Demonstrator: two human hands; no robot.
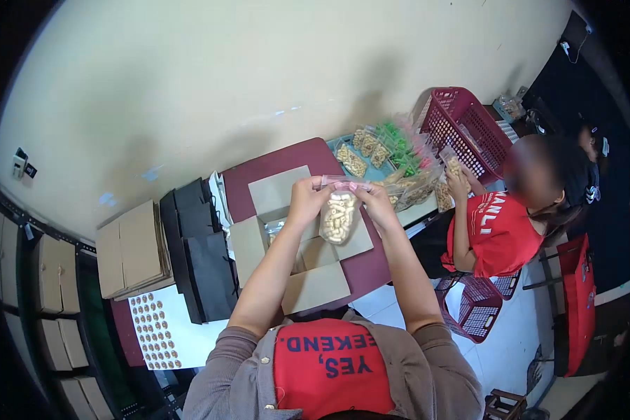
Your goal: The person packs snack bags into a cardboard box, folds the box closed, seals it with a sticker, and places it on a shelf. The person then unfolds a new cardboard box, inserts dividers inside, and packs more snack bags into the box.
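Observation:
A clear plastic pouch (338, 222) full of pale, finger-shaped snack pieces hangs upright between my hands. My left hand (308, 201) pinches one top corner of it, and my right hand (376, 208) grips the other. Pink shows at the middle of the pouch's top edge. Behind and below the pouch stands an open cardboard box (317, 285) with its flaps spread out. Something in clear plastic lies inside the box, but my arm and the pouch hide part of it.
A blue tray (337, 145) of filled pouches stands at the back of the maroon table (287, 155). Black folded boxes (208, 269), flat cardboard (129, 248) and a sticker sheet (159, 336) are on the left. A co-worker (493, 231) handles a pouch beside maroon baskets (472, 126).

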